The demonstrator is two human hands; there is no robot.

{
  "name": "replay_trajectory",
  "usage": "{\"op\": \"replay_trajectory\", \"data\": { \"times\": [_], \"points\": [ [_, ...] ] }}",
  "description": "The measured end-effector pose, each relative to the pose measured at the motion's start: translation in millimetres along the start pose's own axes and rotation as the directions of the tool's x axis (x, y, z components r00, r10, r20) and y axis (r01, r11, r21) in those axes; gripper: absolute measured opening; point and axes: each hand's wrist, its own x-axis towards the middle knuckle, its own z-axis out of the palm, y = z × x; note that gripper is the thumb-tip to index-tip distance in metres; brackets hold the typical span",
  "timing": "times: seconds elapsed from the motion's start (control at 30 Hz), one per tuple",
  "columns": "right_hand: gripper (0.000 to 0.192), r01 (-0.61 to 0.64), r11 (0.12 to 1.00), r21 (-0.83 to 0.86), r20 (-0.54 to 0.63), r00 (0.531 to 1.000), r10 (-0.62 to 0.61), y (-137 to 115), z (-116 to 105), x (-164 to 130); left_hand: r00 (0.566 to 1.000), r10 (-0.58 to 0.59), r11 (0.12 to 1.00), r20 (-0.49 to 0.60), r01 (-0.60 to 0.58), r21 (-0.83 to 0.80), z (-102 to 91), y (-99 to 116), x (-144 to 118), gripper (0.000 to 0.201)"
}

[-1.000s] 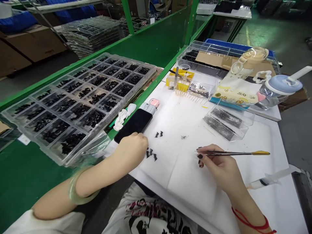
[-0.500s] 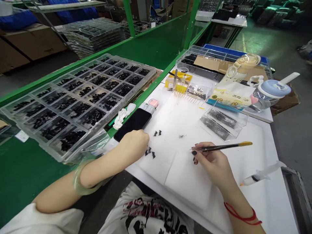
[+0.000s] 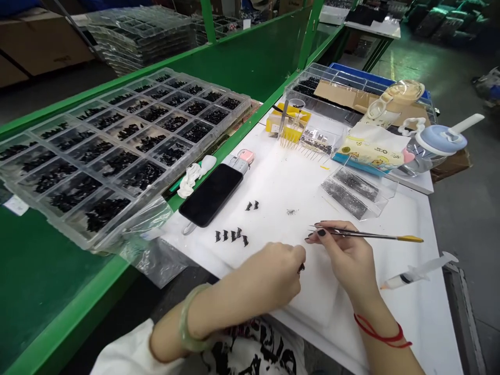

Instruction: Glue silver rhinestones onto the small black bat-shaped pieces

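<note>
I sit at a white, flat-topped table (image 3: pixel 425 323). Left of it I have a long, flat green surface (image 3: pixel 35 281) edged with green-painted rails (image 3: pixel 74 317); farther left of the table, big brown cardboard boxes (image 3: pixel 47 44). Past its far end stands a green-legged, white-topped desk (image 3: pixel 388 31), and the smooth grey floor (image 3: pixel 449 86) catches greenish light.

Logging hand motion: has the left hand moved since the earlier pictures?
Yes. Against the phone, the left hand has moved right and nearer the person; it overlapped the phone in view before, now it's clear.
</note>
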Motion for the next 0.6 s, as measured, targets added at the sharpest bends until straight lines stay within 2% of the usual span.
{"op": "replay_trajectory", "data": {
  "times": [0.07,0.13,0.27,0.4,0.53,0.6],
  "points": [
    [0.036,-0.004,1.0,-0.014,-0.019,1.0,0.004,-1.4,-1.7,1.0,0.999,0.042,0.997,0.004,-0.042,0.067,18.4,4.2,7.3,0.027],
    [0.034,-0.008,1.0,-0.03,-0.028,1.0,0.007,-4.9,-3.5,1.7,0.995,0.095,0.989,0.024,-0.097,0.111,22.1,4.9,9.6,0.032],
    [0.032,0.0,0.998,-0.059,-0.045,0.999,-0.003,-18.9,-6.0,-1.2,0.98,0.187,0.97,0.074,-0.196,0.143,8.6,3.5,9.9,0.035],
    [0.024,0.006,0.997,-0.079,-0.105,0.994,-0.015,-35.1,-4.4,-3.9,0.954,0.282,0.944,0.107,-0.295,0.145,2.0,3.1,12.1,0.025],
    [0.028,0.0,0.995,-0.096,-0.079,0.997,-0.008,-40.8,6.2,10.7,0.933,0.337,0.926,0.127,-0.353,0.135,3.8,-0.8,11.9,0.029],
    [0.031,-0.031,0.994,-0.102,-0.051,0.998,0.026,-38.5,14.4,22.6,0.931,0.352,0.929,0.098,-0.36,0.084,4.2,-3.5,12.0,0.032]
  ]
}}
